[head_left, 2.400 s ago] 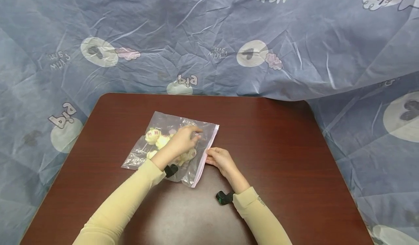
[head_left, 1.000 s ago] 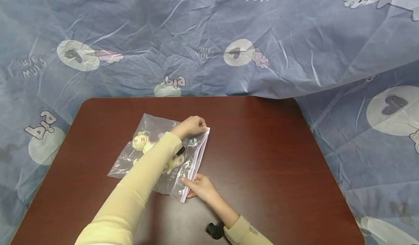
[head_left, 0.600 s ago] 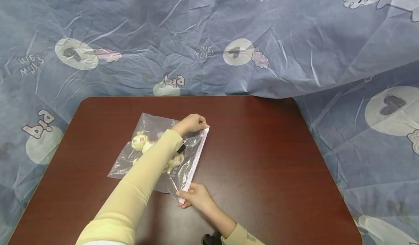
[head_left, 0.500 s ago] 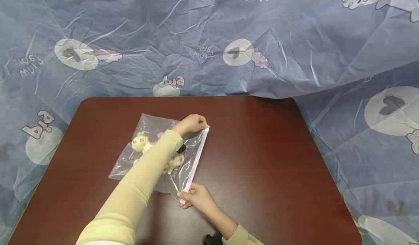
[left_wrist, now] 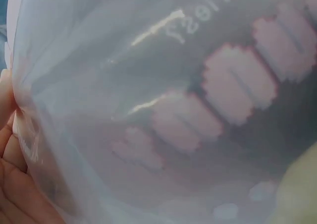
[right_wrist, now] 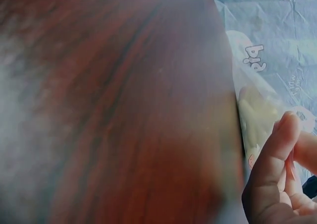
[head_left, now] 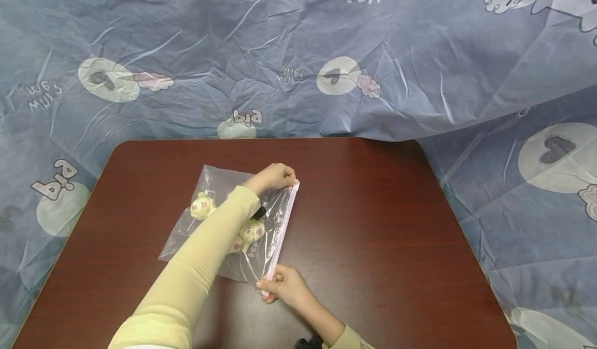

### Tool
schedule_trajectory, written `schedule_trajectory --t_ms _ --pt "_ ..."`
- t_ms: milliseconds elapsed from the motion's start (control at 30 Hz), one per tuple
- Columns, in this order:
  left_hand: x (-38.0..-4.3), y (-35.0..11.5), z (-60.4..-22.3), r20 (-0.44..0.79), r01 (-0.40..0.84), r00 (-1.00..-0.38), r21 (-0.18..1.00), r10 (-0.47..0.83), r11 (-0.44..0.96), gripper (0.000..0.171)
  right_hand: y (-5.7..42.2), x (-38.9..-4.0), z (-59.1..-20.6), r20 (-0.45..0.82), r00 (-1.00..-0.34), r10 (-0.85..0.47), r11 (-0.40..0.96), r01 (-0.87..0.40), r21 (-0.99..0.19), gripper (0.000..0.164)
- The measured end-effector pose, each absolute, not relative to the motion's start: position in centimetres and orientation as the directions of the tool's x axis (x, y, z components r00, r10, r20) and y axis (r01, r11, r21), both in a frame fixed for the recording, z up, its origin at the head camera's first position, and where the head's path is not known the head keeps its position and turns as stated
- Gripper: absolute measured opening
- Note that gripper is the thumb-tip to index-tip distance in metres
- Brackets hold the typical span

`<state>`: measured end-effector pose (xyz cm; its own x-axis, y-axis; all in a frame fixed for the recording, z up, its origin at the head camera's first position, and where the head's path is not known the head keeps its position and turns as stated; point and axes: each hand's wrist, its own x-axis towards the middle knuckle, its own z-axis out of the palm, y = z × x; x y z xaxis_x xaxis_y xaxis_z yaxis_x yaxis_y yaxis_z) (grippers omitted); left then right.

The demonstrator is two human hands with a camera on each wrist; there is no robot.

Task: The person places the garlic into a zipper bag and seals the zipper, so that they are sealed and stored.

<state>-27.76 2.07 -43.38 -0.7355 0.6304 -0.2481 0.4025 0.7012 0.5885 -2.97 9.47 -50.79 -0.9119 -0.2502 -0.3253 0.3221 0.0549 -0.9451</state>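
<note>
A clear zip bag (head_left: 224,179) lies slanted on the table, its pinkish-white zip strip (head_left: 283,235) facing right. Inside are pale yellow toy-like figures (head_left: 202,207) with pink marks, partly hidden under the left forearm. My left hand (head_left: 275,177) pinches the far end of the strip; my right hand (head_left: 286,287) pinches the near end between thumb and fingers. Between them the strip runs straight. Pink printed shapes (left_wrist: 240,83) on the plastic fill the left wrist view. In the right wrist view, thumb and fingers meet on the strip's edge.
The dark red-brown table (head_left: 373,235) stretches away to the right of the bag. A blue-grey patterned cloth (head_left: 280,43) hangs behind it and along the sides. A small black wrist camera (head_left: 308,343) sits below the right hand.
My left hand has moved from above the bag to the strip's far end. My right hand has slid from mid-strip to the near end. The strip's visible gap has closed up.
</note>
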Motion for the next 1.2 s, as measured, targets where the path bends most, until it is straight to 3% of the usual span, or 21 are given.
schedule_trajectory --t_ms 367,567,800,967,1200 --pt "-27.9 1.6 -43.5 -0.26 0.348 -0.744 0.637 0.616 0.688 0.029 11.1 -3.8 -50.7 -0.347 -0.903 -0.254 0.127 0.325 -0.937 0.023" --pt "-27.7 1.7 -43.0 -0.269 0.318 -0.756 0.646 0.597 0.694 0.028 13.6 -8.7 -49.2 -0.29 -0.956 -0.037 0.134 0.283 -0.95 0.034" --pt "-27.3 2.0 -42.7 -0.232 0.355 -0.775 0.61 0.588 0.709 0.018 15.5 -15.5 -47.7 -0.172 -0.964 0.204 0.143 0.204 -0.969 0.029" --pt "-27.3 2.0 -43.1 -0.211 0.37 -0.781 0.603 0.588 0.707 0.017 15.6 -18.3 -48.1 -0.153 -0.953 0.261 0.205 0.21 -0.956 0.026" --pt "-27.7 1.9 -42.9 -0.198 0.364 -0.794 0.602 0.574 0.711 0.015 15.2 -19.9 -48.2 -0.212 -0.951 0.226 0.15 0.249 -0.957 0.029"
